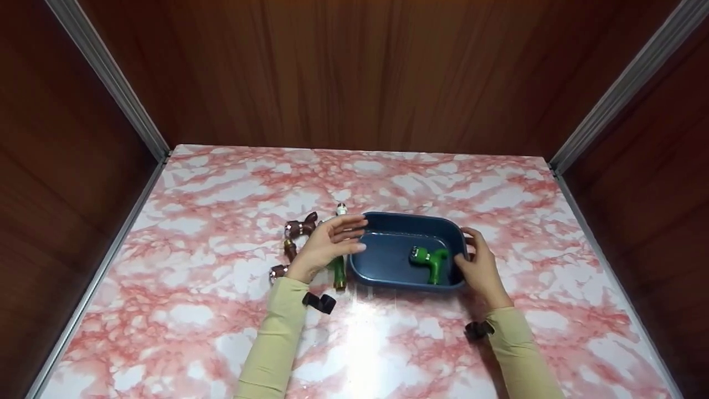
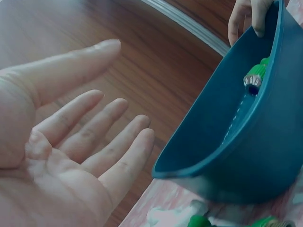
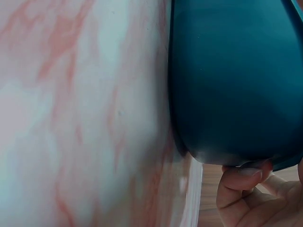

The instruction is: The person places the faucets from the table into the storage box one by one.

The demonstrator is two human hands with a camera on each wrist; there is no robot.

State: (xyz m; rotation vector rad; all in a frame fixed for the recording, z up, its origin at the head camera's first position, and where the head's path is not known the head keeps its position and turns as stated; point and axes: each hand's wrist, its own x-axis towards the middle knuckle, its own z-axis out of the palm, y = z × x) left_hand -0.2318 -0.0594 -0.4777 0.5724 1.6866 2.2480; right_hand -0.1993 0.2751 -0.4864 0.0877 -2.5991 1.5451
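Note:
A dark blue plastic basin (image 1: 388,285) sits on the marbled table. Inside it, towards the right end, lies a green tap-shaped piece (image 1: 435,263) with a silvery end. My right hand (image 1: 481,269) grips the basin's right end, thumb over the rim and fingers outside; its curled fingers (image 3: 239,187) show at the wall in the right wrist view. At the left end, my left hand (image 1: 329,244) is held with fingers extended and slightly spread beside the rim. The left wrist view shows that palm (image 2: 61,184) holding nothing, apart from the basin.
Left of the basin, partly behind my left hand and wrist, lie brown tap-shaped pieces with silvery ends (image 1: 293,228) (image 1: 278,271), a green piece with a brassy end (image 1: 339,277) and a white-tipped piece (image 1: 341,209). Brown wood-grain panels (image 1: 354,72) enclose the table's back and sides.

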